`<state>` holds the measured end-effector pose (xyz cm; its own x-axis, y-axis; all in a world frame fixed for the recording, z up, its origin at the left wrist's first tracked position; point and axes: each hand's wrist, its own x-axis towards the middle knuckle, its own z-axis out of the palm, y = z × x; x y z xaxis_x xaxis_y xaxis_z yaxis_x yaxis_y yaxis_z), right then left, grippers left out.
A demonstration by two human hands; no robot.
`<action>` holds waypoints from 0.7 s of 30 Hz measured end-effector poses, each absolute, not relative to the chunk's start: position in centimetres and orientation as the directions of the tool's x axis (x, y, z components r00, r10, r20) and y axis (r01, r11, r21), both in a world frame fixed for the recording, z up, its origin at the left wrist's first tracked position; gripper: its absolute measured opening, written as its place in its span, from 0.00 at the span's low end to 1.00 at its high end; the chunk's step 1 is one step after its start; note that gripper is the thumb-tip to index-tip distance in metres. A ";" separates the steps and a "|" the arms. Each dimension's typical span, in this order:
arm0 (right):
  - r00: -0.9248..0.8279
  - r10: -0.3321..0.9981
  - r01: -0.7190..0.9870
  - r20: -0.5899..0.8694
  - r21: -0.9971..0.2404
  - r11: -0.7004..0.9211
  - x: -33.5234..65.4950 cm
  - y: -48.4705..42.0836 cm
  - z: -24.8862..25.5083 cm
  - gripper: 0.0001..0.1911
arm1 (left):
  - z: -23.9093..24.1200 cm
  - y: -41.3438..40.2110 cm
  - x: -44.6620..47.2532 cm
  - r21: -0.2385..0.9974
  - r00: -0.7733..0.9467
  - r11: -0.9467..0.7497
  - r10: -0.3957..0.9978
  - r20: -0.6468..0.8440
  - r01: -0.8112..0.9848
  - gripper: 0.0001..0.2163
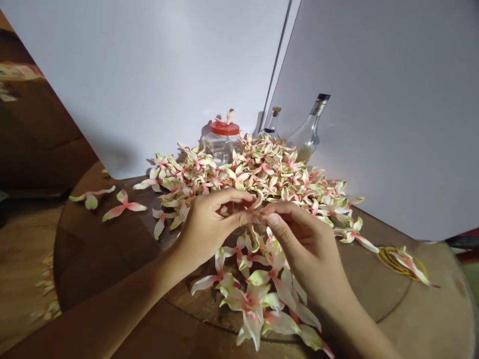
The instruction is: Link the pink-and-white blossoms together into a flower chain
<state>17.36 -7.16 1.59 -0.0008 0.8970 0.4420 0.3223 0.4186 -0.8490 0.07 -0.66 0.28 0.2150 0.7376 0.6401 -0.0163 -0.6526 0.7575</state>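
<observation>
My left hand (209,222) is closed in a pinch on a pale pink and green flower piece (257,200) with curled petals. Against it, my right hand (309,239) pinches with thumb and forefinger; what lies between those fingertips is too small to make out. Below both hands hangs or lies a cluster of larger pink, white and green flower pieces (254,299); I cannot tell whether they are joined together. Behind the hands, a big heap of similar three-petalled pieces (269,169) covers the back of the round brown table (112,269).
A clear jar with a red lid (224,128) stands in the heap, a flower piece on top. Two glass bottles (307,132) rise behind it, near pale wall panels (179,75). At right, a yellow coil (389,259) lies under a loose flower piece (411,263).
</observation>
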 end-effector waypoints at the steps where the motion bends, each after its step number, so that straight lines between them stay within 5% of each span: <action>1: 0.011 0.904 0.303 0.428 -0.863 0.405 17.5 -7.1 1.6 0.10 | 0.4 -0.8 0.1 0.743 0.237 -0.669 0.719 0.654 -0.017 0.09; 21: -0.047 0.912 0.291 0.406 -0.868 0.402 18.4 -6.7 1.6 0.05 | 0.8 -1.3 0.6 0.838 0.295 -0.509 0.784 0.546 -0.196 0.10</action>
<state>18.44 -6.67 1.60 -0.0470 0.9125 0.4064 0.2910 0.4017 -0.8683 0.63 -1.32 0.81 0.2948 0.7842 0.5460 -0.1964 -0.5095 0.8378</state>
